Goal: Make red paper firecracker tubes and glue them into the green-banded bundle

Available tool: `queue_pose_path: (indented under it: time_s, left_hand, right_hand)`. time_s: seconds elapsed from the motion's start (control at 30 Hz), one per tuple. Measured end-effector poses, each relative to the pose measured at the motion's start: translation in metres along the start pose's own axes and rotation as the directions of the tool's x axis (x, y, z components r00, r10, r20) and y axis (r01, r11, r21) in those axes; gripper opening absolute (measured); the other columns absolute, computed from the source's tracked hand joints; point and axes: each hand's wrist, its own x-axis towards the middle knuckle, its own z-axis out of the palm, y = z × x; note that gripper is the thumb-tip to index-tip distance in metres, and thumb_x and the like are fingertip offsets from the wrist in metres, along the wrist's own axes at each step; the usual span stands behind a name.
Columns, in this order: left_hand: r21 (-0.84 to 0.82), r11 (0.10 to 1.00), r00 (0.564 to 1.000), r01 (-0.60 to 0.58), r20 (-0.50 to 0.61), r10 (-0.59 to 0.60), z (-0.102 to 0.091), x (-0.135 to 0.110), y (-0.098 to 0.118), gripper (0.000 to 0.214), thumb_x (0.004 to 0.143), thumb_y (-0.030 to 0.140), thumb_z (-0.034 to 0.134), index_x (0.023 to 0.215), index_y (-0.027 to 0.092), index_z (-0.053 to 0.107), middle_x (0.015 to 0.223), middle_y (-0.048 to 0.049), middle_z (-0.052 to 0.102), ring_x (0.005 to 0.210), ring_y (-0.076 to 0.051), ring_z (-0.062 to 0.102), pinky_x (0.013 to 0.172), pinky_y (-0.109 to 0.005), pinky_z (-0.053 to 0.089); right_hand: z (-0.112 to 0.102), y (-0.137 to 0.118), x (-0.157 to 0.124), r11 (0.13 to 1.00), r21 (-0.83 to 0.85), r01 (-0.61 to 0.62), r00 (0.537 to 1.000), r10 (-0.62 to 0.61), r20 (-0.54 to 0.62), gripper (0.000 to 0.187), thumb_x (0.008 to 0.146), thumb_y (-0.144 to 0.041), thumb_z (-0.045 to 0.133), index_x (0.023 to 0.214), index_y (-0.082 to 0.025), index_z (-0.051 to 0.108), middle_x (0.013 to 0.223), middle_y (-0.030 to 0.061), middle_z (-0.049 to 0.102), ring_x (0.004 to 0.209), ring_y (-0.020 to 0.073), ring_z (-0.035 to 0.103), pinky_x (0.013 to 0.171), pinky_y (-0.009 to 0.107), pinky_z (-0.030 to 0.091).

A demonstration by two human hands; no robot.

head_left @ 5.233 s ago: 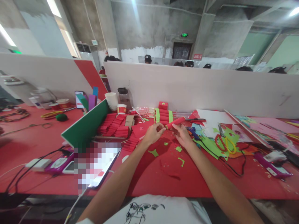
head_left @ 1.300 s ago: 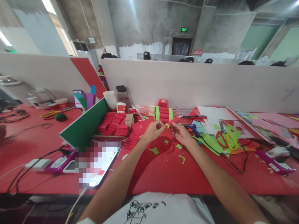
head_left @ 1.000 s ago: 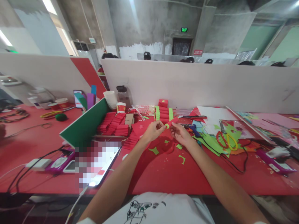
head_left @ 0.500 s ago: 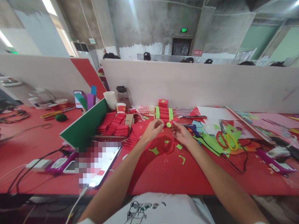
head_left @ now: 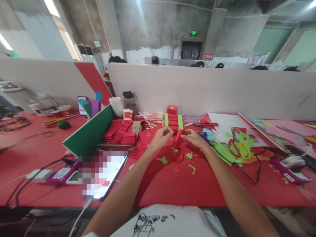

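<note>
A small red paper roll [head_left: 178, 139] stands nearly upright between my two hands over the red table [head_left: 172, 184]. My right hand [head_left: 195, 139] grips its upper end with curled fingers. My left hand [head_left: 161, 137] is pinched closed just left of the roll; what its fingertips hold is too small to make out. Behind the hands lies a bundle of red rolls with green bands [head_left: 172, 121]. Green paper scraps [head_left: 163, 160] lie in front of the hands.
Stacks of folded red paper [head_left: 120, 132] sit beside a green board [head_left: 89, 133]. Red-handled scissors [head_left: 235, 148], a glue gun [head_left: 203, 135] with its black cable, green offcuts and white sheets crowd the right. A phone [head_left: 103, 172] and power strip lie front left. A white partition [head_left: 212, 89] backs the table.
The red roll has swung from lying slanted between my hands to nearly upright. My right hand has shifted up onto its top end. My left hand has stayed pinched in place.
</note>
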Motion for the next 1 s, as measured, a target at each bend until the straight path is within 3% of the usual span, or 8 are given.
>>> queue_pose_path:
  time_s: [0.17,0.4,0.77,1.0]
  left_hand:
    - [0.043,0.999,0.998,-0.015,0.059,0.013,0.001,0.001,-0.006,0.023,0.083,0.038,0.058,0.079,0.015,0.059,0.074,-0.0008,0.060,0.066,-0.011,0.054,0.065,-0.024,0.044]
    - [0.118,0.991,0.994,-0.061,0.097,0.049,0.002,0.001,-0.010,0.021,0.083,0.035,0.057,0.077,0.015,0.061,0.069,0.0002,0.059,0.063,-0.011,0.051,0.060,-0.022,0.041]
    - [0.130,0.989,0.990,-0.065,0.129,0.048,-0.001,-0.001,-0.003,0.023,0.085,0.036,0.058,0.077,0.015,0.065,0.068,-0.0006,0.060,0.063,-0.012,0.052,0.060,-0.024,0.042]
    - [0.174,0.982,0.989,-0.073,0.141,0.048,-0.002,0.000,-0.006,0.021,0.085,0.034,0.056,0.081,0.015,0.065,0.072,-0.0015,0.062,0.066,-0.013,0.053,0.063,-0.024,0.043]
  right_hand:
    - [0.014,-0.016,-0.004,0.980,-0.009,0.199,0.976,-0.197,0.092,0.028,0.077,-0.039,0.074,0.098,-0.022,0.068,0.062,-0.0048,0.061,0.050,0.0104,0.050,0.046,0.021,0.036]
    - [0.033,-0.023,-0.014,0.931,-0.136,0.339,0.938,-0.323,0.124,0.018,0.074,-0.036,0.077,0.083,-0.022,0.073,0.081,0.0014,0.069,0.073,0.0170,0.059,0.066,0.026,0.045]
    - [0.032,-0.021,-0.016,0.938,-0.181,0.297,0.950,-0.270,0.160,0.021,0.080,-0.041,0.070,0.078,-0.020,0.070,0.065,-0.0015,0.060,0.051,0.0112,0.047,0.048,0.022,0.037]
    - [0.030,-0.016,-0.012,0.948,-0.204,0.245,0.964,-0.216,0.157,0.025,0.077,-0.043,0.071,0.079,-0.018,0.071,0.066,-0.0008,0.062,0.050,0.0098,0.047,0.047,0.022,0.036]
